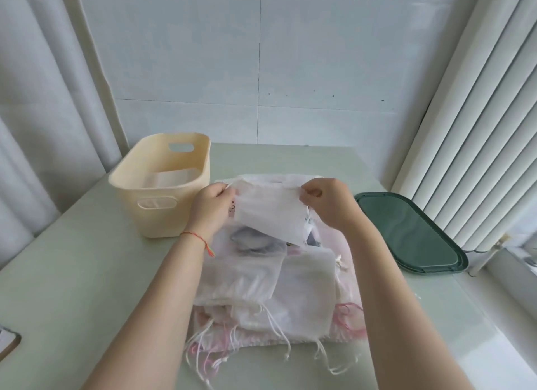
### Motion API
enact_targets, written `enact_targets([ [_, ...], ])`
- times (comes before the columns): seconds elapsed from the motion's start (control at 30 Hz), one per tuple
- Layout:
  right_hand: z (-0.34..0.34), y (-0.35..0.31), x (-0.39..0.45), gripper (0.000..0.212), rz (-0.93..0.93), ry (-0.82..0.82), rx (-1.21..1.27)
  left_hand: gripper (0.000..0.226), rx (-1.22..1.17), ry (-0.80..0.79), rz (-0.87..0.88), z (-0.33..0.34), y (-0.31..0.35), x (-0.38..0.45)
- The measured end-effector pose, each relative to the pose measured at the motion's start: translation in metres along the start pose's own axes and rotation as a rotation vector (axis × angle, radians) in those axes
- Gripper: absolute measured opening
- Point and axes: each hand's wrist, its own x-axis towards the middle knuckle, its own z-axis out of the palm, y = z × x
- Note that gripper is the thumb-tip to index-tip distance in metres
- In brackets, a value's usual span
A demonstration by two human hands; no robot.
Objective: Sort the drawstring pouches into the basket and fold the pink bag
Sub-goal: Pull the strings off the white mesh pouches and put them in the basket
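Bright, soft daylight comes in from the right, through the vertical blinds (476, 133), washing the scene pale. The glossy worktop (87, 273) carries a faint sheen and only weak shadows (softest beneath the forearms). Wide-angle distortion bows the edges; detail is slightly soft throughout.

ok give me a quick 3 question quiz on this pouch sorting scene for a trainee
1. True or false: both hands hold the same white pouch.
2. Which side of the pouch pile is the cream basket on? A) the person's left B) the person's right
3. What lies flat on the table to the right of the pile?

Key
1. True: left hand and right hand pinch its top corners.
2. A
3. The green lid.
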Motion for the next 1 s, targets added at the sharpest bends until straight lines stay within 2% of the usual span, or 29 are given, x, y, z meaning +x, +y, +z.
enact_targets([
  [0.13, -0.010, 0.007, 0.000, 0.016, 0.066, -0.012, 0.001, 0.032, -0.009, -0.019, -0.134, -0.007, 0.006, -0.002],
  [0.2, -0.012, 0.007, -0.001, 0.022, 0.120, -0.014, 0.007, 0.042, 0.004, -0.030, -0.121, -0.011, 0.013, -0.006],
  [0.27, -0.012, 0.008, -0.002, 0.028, 0.212, -0.003, 0.140, 0.051, 0.036, -0.044, -0.087, -0.012, 0.017, -0.011],
  [0.33, -0.011, 0.011, 0.000, 0.031, 0.315, 0.022, 0.392, 0.049, 0.030, -0.015, -0.073, -0.013, 0.016, -0.011],
  [0.4, -0.009, 0.014, 0.003, 0.030, 0.391, 0.118, 0.546, 0.045, 0.072, 0.038, -0.058, -0.014, 0.009, -0.007],
  [0.5, -0.008, 0.018, 0.003, 0.028, 0.436, 0.319, 0.516, 0.044, 0.228, 0.127, -0.021, -0.014, 0.005, -0.005],
  [0.57, -0.008, 0.017, 0.002, 0.023, 0.407, 0.372, 0.540, 0.042, 0.204, 0.110, -0.013, -0.009, 0.004, -0.007],
  [0.7, -0.008, 0.009, 0.003, 0.022, 0.294, 0.281, 0.754, 0.036, -0.058, 0.035, -0.023, 0.000, 0.014, -0.012],
  [0.77, -0.008, 0.002, 0.002, 0.035, 0.227, 0.189, 0.977, 0.032, -0.287, -0.029, -0.024, 0.000, 0.023, -0.013],
  [0.87, -0.005, -0.008, -0.001, 0.051, 0.143, -0.004, 1.216, 0.045, -0.665, -0.226, -0.122, -0.001, 0.031, -0.016],
  [0.93, -0.003, -0.014, -0.002, 0.043, 0.127, -0.064, 1.259, 0.033, -0.779, -0.282, -0.186, -0.002, 0.032, -0.018],
  [1.0, 0.000, -0.020, -0.003, 0.029, 0.119, -0.074, 1.280, 0.026, -0.785, -0.334, -0.207, -0.002, 0.031, -0.018],
])
